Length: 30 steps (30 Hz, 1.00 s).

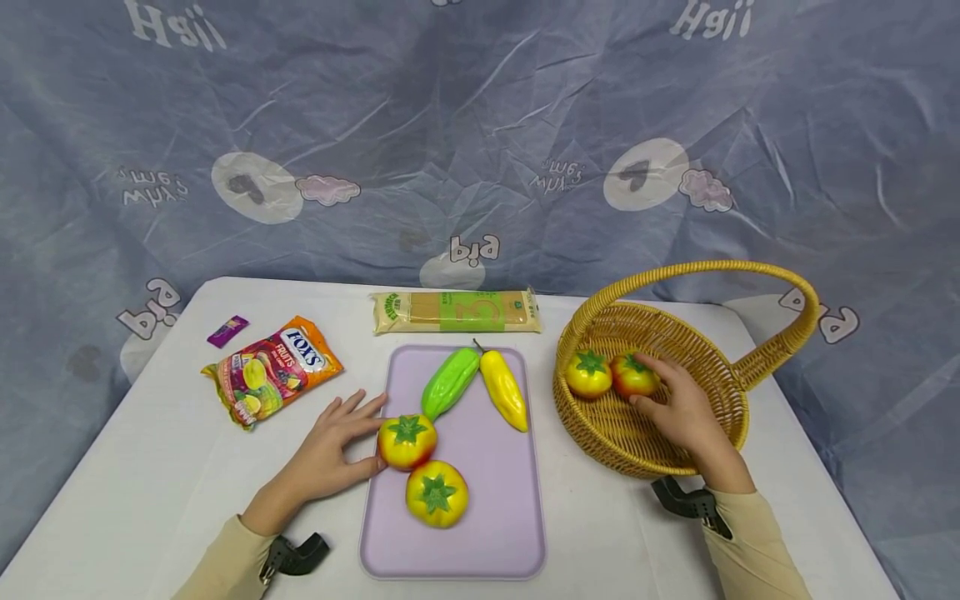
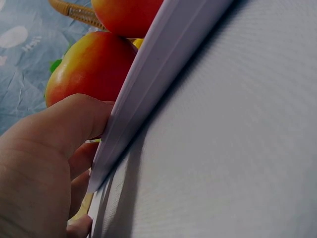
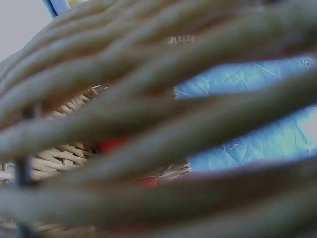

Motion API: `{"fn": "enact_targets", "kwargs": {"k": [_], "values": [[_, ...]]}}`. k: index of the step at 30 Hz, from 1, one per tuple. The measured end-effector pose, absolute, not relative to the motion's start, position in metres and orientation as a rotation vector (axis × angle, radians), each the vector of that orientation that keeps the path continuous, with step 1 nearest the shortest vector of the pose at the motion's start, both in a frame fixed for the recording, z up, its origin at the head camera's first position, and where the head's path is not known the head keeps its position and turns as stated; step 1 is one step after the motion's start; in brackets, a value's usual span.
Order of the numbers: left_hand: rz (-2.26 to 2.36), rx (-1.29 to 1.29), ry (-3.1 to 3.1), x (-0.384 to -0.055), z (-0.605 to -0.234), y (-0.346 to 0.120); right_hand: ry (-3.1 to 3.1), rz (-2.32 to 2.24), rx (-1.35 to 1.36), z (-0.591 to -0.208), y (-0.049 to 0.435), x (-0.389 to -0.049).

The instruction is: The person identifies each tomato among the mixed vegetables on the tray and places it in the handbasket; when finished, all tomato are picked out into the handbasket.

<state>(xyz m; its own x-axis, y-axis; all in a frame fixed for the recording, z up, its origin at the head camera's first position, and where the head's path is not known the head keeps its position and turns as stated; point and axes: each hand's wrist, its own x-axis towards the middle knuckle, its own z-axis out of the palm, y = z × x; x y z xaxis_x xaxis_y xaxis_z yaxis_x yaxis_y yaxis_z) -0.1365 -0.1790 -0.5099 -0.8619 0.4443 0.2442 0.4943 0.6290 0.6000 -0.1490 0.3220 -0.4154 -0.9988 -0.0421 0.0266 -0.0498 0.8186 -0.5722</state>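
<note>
In the head view a lilac tray holds two yellow-red toy tomatoes, an upper one and a lower one. My left hand is at the tray's left rim, fingers spread, thumb beside the upper tomato. The left wrist view shows that thumb at the rim, right below the tomato. Over the wicker basket, my right hand holds a toy tomato between thumb and fingers. Another toy tomato lies left of it. Basket weave hides the right hand in its wrist view.
A green toy vegetable and a yellow toy pepper lie on the tray's far half. Behind it lies a noodle pack. To the left are a candy bag and a small purple packet. The basket's handle arches high.
</note>
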Motion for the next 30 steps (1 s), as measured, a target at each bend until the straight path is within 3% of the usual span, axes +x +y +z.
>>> {"fn": "enact_targets", "kwargs": {"k": [16,30], "values": [[-1.046,-0.801,-2.763,-0.136,-0.511,-0.179,-2.779,0.969,0.401,-0.372,0.291,-0.113],[-1.054,-0.806,-2.756,-0.137,-0.511,-0.18,-2.568,1.008,0.927,-0.387,0.235,-0.096]]}}
